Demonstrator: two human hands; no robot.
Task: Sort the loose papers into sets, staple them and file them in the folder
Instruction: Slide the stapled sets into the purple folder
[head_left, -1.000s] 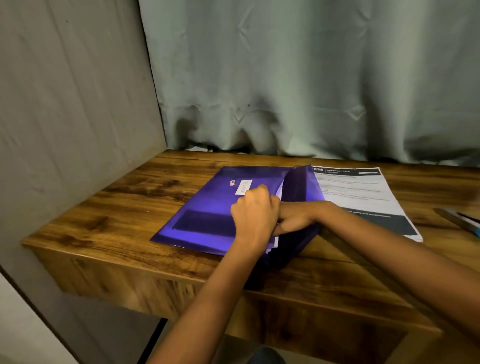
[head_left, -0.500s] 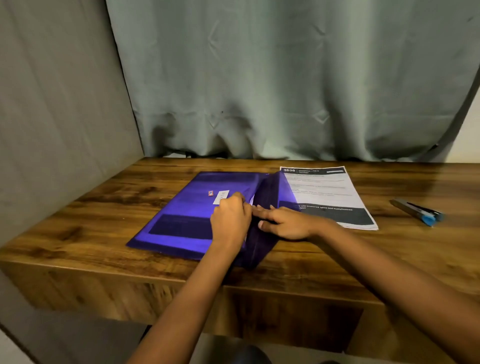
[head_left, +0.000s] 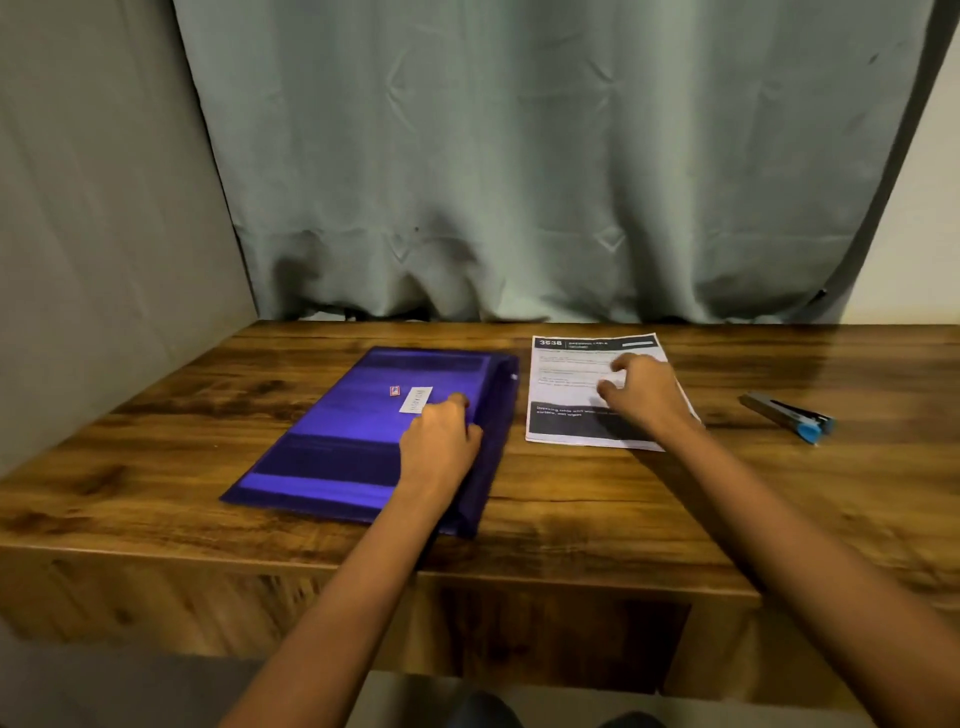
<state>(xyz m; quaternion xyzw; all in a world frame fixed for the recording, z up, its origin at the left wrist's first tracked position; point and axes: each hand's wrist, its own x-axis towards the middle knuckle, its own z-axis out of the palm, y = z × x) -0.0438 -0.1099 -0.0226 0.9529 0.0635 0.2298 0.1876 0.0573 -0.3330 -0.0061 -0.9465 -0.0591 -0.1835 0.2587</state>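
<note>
A purple plastic folder (head_left: 353, 421) lies flat on the wooden desk, with a small white label on its cover. My left hand (head_left: 441, 441) rests on the folder's right side, its fingers curled round the edge of the cover. To the right of the folder lies a printed paper sheet (head_left: 566, 364) with a black header and a black band at the bottom. My right hand (head_left: 641, 395) is on this sheet, fingers loosely bent, fingertips touching the paper, holding nothing. A grey and blue stapler (head_left: 789, 415) lies further right.
The wooden desk (head_left: 571, 509) stands against a grey-green curtain (head_left: 519, 182) at the back and a grey wall (head_left: 104, 234) on the left. The desk's front edge runs just below the folder.
My right hand has come out of the folder's opening and moved right onto the printed sheet. The folder's raised cover has dropped flat under my left hand. The view has shifted right.
</note>
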